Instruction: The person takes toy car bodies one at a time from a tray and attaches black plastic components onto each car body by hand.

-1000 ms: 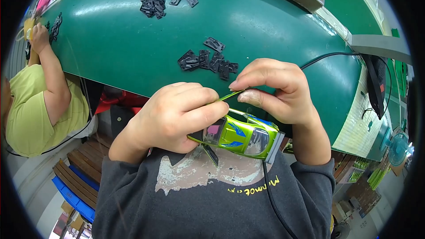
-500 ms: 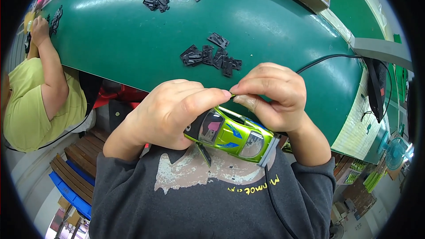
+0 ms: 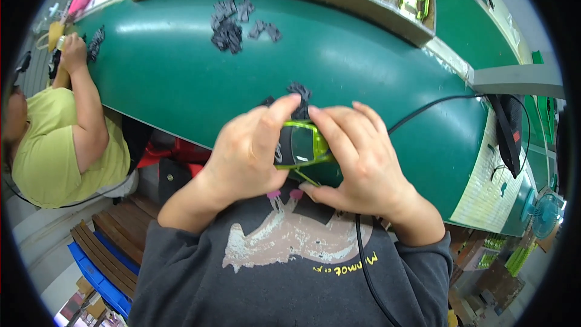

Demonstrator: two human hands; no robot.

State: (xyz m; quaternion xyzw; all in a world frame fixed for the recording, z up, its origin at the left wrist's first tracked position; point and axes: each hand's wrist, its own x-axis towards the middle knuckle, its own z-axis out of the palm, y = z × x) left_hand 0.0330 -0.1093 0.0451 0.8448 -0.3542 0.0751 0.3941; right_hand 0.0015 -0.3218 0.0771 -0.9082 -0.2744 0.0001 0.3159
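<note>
A bright green toy car body [image 3: 304, 144] with a dark windscreen is held between both hands, above the table's near edge and in front of my chest. My left hand [image 3: 245, 148] wraps around its black front end. From the other side my right hand [image 3: 366, 160] grips it, fingers over the top and thumb low by a thin green part [image 3: 307, 177] that sticks out toward me, likely a side door. The car's rear lies hidden under the right hand. Just beyond my fingertips are small black plastic parts [image 3: 299, 91], partly covered by the hands.
More black parts [image 3: 227, 35] lie in a heap farther off on the green table [image 3: 387, 60]. A long box [image 3: 387, 21] of green car bodies spans the back. A black cable [image 3: 423, 109] crosses at right. Another person [image 3: 60, 133] works at left.
The car has been turned, so its rear is now behind my right hand. My right hand has left the pinch at the far side and closed over the body. The view takes in more of the box.
</note>
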